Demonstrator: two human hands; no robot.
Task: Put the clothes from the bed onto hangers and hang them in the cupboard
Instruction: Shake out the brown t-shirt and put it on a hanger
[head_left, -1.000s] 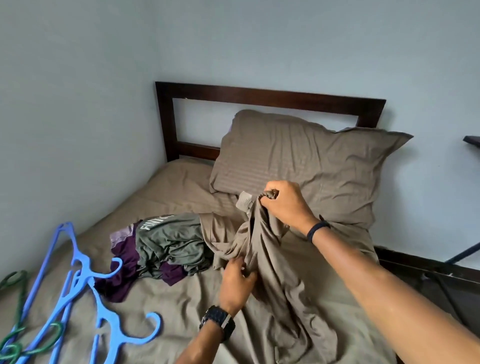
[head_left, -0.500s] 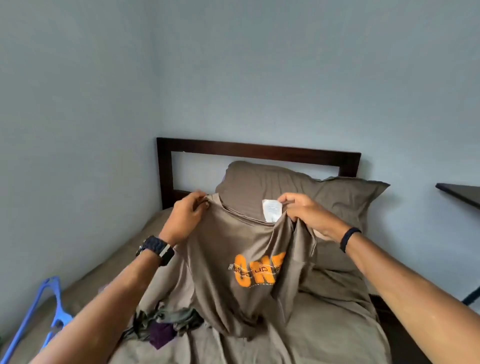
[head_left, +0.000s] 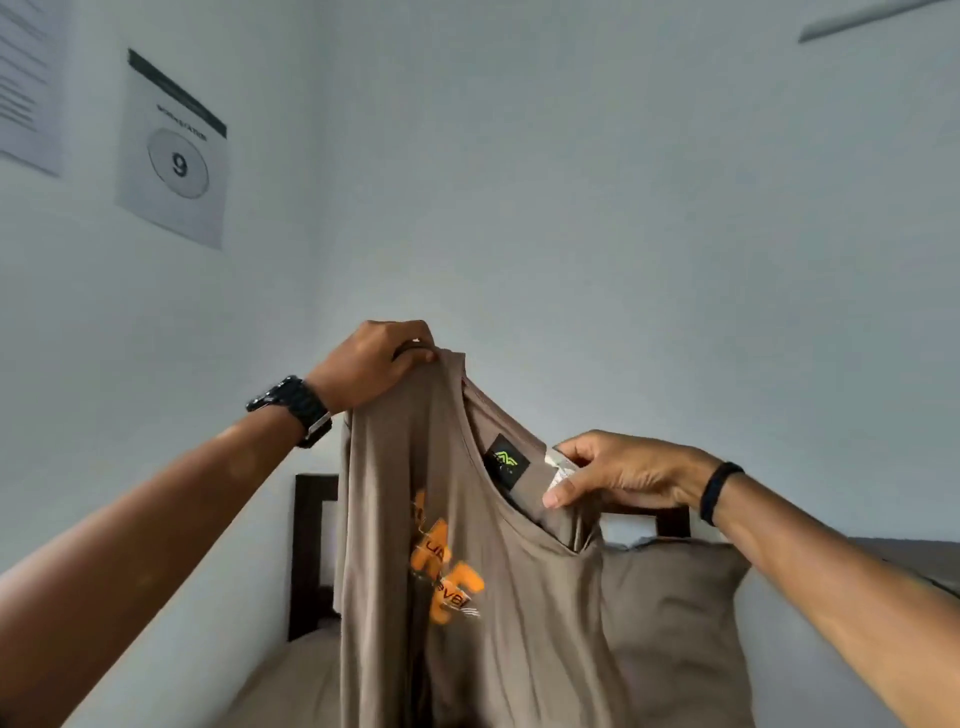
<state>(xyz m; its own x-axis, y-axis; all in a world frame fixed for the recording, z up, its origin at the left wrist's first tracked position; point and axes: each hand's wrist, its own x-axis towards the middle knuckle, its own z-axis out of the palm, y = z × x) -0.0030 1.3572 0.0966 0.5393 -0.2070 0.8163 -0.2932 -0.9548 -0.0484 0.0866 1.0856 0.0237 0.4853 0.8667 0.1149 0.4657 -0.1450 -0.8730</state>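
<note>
One taupe cotton T-shirt with an orange chest print (head_left: 493, 597) is held up in front of the dark wooden headboard (head_left: 306, 545), its hem cut off by the lower frame edge and its blurred lettering hard to read. The left hand (head_left: 371, 366) is curled round one shoulder, raised high, while the right hand (head_left: 623, 470) pinches the neckline beside the black label (head_left: 506, 460). One taupe pillow (head_left: 675, 623) is partly hidden behind the shirt, and two paper notices (head_left: 174, 150) are seen on the wall.

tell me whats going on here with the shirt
A person holds up a taupe t-shirt with an orange print in front of the bed's pillow. The left hand grips one shoulder high; the right hand pinches the collar lower down. No hanger is in view, so it is not yet hung.
</note>
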